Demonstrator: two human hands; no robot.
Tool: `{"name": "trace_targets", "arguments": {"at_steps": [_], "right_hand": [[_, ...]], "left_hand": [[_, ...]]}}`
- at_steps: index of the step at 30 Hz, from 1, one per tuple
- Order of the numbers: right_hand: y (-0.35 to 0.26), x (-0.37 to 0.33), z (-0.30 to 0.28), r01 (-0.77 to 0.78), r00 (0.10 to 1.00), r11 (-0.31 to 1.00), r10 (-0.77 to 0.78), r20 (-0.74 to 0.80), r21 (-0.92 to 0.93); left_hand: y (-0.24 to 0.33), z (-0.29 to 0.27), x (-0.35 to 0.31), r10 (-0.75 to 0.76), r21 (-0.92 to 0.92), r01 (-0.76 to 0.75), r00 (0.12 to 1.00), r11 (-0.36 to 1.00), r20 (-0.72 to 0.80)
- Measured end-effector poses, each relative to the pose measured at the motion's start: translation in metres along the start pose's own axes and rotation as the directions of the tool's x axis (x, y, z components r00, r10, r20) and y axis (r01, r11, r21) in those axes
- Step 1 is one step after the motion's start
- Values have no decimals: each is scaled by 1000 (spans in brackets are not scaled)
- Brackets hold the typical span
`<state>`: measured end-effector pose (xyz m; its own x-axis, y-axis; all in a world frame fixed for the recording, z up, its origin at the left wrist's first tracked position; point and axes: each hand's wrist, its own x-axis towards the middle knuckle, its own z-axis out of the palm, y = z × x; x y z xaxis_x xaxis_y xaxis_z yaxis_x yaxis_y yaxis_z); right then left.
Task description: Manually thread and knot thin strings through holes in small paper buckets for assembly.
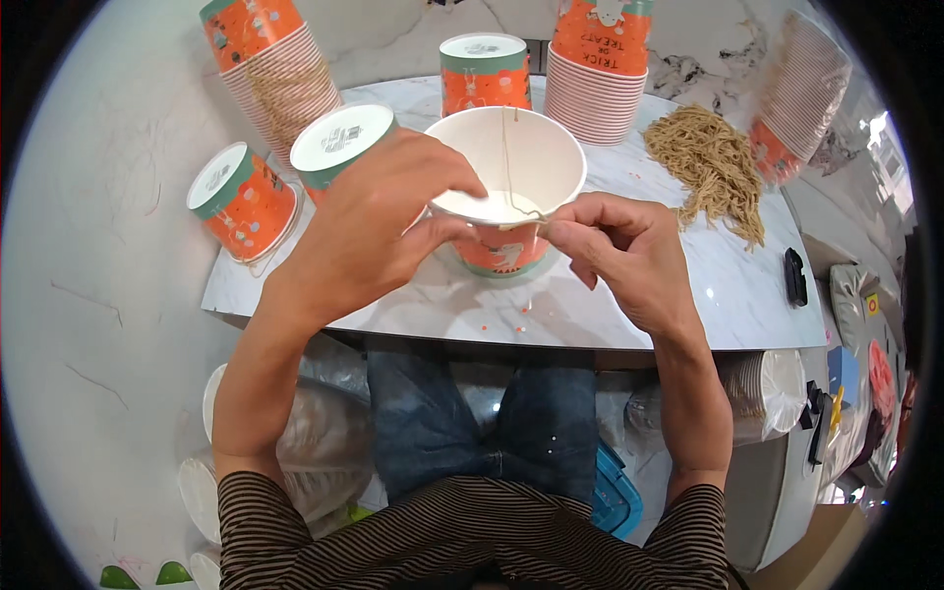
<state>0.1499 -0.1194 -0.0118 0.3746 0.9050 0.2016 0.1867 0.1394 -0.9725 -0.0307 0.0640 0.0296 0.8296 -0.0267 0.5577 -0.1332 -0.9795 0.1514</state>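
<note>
An upright paper bucket (pixel 508 258), orange and green outside and white inside, stands on the table before me. A thin tan cord (pixel 506 157) runs from its far rim down the inside and up to the near right rim. There my right hand (pixel 621 251) pinches the cord between thumb and forefinger. My left hand (pixel 369 221) curves about the bucket's left rim, its thumb and forefinger apart with a gap between them. I cannot tell whether it touches the rim. The left hand partly hides an upside-down paper bucket (pixel 339 133) behind it.
More upturned buckets stand at left (pixel 246 202) and far middle (pixel 485 79). Tall bucket stacks rise at back left (pixel 280 88) and back right (pixel 597 93); a wrapped stack (pixel 801 98) is further right. A tan cord pile (pixel 703 162) and small black object (pixel 796 277) lie rightward.
</note>
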Motion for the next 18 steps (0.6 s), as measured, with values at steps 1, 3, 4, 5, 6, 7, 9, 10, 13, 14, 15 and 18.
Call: {"name": "trace_targets", "arguments": {"at_steps": [1,3,4,5,6,7,9,10,13,14,15,18], "right_hand": [[4,-1,1,53,996,998,-55,-71,-36],[10,-5,3,98,984,992,-108,-139,-76],[13,-9,5,120,971,978,-151,-187,-170],[14,-13,6,136,953,955,-199,-230,-264],[17,-15,7,134,953,955,-197,-231,-264],[19,-17,10,179,939,940,-252,-233,-292],[22,-20,18,247,908,908,-338,-246,-338],[25,-21,22,242,909,910,-334,-248,-336],[30,-25,29,298,857,849,-439,-269,-436],[31,-26,31,294,858,851,-435,-273,-435],[33,-26,31,304,838,816,-474,-269,-492],[40,-26,36,329,796,759,-543,-266,-562]], "left_hand": [[-5,8,-6,-11,11,13,994,1000,-104],[-11,15,-14,-24,16,28,978,999,-206],[-15,15,-17,-39,25,41,995,999,-88],[-16,15,-19,-54,35,53,998,998,32],[-15,16,-19,-53,33,52,998,998,32],[-12,18,-18,-57,24,56,998,998,19],[-6,24,-19,-62,10,62,998,998,12],[-1,25,-19,-118,-24,118,993,993,17],[11,30,-16,-187,-106,188,982,976,20],[14,31,-16,-210,-143,210,978,967,16],[17,31,-16,-209,-145,210,978,967,21],[20,32,-14,-254,-239,259,966,936,52]]}}
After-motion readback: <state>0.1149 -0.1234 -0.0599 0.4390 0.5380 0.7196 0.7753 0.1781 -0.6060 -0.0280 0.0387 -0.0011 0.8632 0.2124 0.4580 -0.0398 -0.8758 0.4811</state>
